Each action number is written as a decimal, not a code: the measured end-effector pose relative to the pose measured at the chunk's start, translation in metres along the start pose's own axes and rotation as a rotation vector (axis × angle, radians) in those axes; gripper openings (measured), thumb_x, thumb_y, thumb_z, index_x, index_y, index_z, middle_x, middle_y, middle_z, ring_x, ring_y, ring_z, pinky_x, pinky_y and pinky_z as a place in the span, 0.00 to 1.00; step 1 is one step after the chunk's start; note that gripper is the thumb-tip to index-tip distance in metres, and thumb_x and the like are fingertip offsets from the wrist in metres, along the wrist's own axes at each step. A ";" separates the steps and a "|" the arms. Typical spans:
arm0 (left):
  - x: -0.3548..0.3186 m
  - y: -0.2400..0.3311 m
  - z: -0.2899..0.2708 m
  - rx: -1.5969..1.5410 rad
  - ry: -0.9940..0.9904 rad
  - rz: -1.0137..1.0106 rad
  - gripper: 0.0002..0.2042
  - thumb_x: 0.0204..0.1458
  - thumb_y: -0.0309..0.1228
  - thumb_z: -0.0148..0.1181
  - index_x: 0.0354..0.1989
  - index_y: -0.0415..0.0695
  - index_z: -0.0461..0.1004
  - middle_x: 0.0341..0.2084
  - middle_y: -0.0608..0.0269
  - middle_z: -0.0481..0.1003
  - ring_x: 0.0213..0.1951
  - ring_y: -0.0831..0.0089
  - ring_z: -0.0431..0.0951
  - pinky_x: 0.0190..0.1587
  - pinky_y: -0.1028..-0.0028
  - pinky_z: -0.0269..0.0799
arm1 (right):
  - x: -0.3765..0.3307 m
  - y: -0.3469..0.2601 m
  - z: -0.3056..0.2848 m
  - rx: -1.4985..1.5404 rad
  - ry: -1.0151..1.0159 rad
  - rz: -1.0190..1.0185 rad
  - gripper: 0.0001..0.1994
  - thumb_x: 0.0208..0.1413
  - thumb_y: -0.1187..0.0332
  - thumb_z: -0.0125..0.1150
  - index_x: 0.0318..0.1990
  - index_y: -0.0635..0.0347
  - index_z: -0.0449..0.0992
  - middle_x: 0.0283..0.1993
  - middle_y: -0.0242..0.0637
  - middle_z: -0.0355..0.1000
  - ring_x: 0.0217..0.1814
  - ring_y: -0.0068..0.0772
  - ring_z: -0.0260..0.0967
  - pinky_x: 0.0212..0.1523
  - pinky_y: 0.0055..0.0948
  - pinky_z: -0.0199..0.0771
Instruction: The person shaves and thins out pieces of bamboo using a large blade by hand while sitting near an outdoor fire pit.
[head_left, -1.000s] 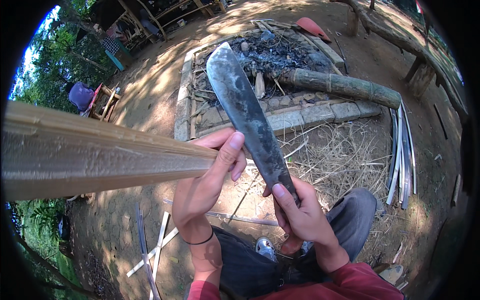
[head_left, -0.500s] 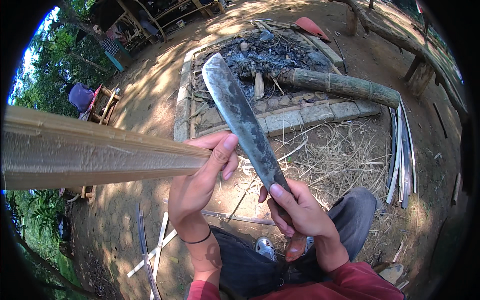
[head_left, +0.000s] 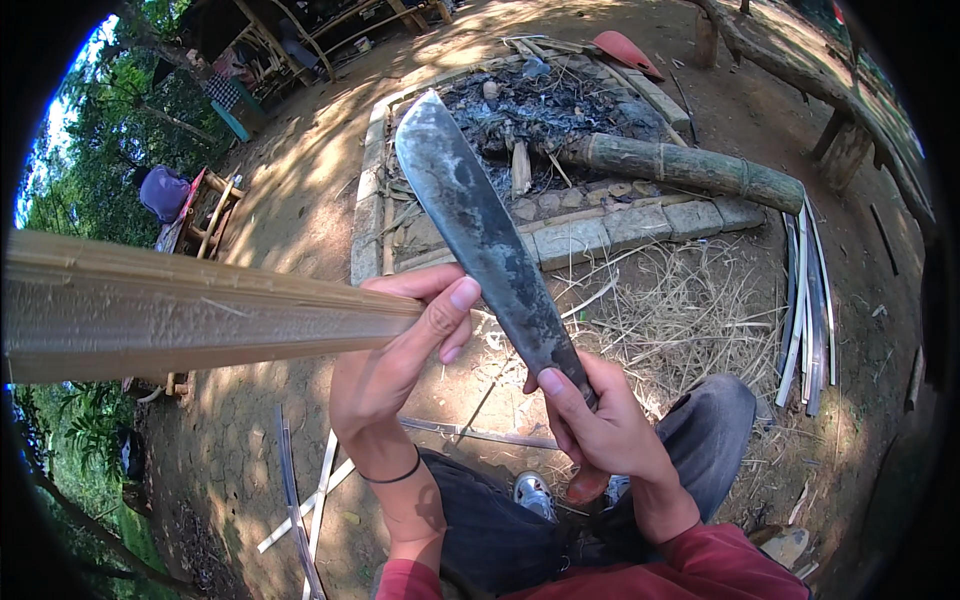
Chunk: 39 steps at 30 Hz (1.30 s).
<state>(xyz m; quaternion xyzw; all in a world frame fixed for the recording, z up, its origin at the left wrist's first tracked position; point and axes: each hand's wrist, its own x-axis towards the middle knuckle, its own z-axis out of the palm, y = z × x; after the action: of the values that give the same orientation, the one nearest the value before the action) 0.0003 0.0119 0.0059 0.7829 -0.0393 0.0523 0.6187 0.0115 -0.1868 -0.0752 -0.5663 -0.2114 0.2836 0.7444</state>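
My left hand (head_left: 405, 350) is closed around the near end of a pale split bamboo strip (head_left: 210, 312), which stretches out past the left edge of the picture. Closed on the handle of a machete (head_left: 488, 240), my right hand (head_left: 605, 420) keeps the dark, worn blade slanting up and to the left. The blade passes close beside my left fingertips; whether it touches them or the strip I cannot tell. Below my right fist shows the rounded brown butt of the handle (head_left: 587, 486).
Ahead lies a stone-edged fire pit (head_left: 570, 243) with ash and a thick bamboo pole (head_left: 690, 168) across its rim. Shavings (head_left: 690, 310) cover the ground before it. Split strips (head_left: 803, 310) lie at right, others (head_left: 305, 500) at lower left. A wooden rail (head_left: 800, 75) stands far right.
The machete has rolled so its broad face shows more, and its tip has shifted slightly up and left. My left hand and the bamboo strip have barely moved.
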 end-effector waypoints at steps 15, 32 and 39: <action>0.000 -0.013 0.004 -0.065 0.416 -0.058 0.17 0.57 0.38 0.62 0.19 0.43 0.72 0.14 0.77 0.59 0.20 0.86 0.55 0.24 0.80 0.47 | 0.001 0.030 -0.038 0.651 -0.625 0.124 0.17 0.62 0.72 0.53 0.56 0.67 0.61 0.21 0.30 0.64 0.20 0.17 0.62 0.19 0.19 0.63; 0.017 -0.031 -0.033 -0.038 1.012 0.176 0.13 0.58 0.33 0.62 0.34 0.31 0.79 0.15 0.68 0.72 0.11 0.88 0.53 0.15 0.82 0.47 | 0.008 0.055 -0.047 -0.343 0.138 0.114 0.07 0.52 0.73 0.62 0.25 0.63 0.71 0.14 0.32 0.65 0.12 0.26 0.63 0.16 0.29 0.59; 0.021 -0.038 -0.027 0.024 0.899 0.336 0.14 0.60 0.32 0.57 0.30 0.32 0.79 0.08 0.73 0.60 0.10 0.87 0.53 0.15 0.80 0.43 | 0.010 0.067 -0.034 -0.933 0.366 -0.252 0.08 0.45 0.71 0.64 0.28 0.64 0.71 0.18 0.50 0.70 0.24 0.56 0.72 0.27 0.43 0.71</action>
<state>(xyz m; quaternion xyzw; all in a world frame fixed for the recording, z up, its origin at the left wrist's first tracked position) 0.0250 0.0470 -0.0217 0.6726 0.1068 0.4853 0.5484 0.0289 -0.1917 -0.1489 -0.8486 -0.2482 -0.0365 0.4658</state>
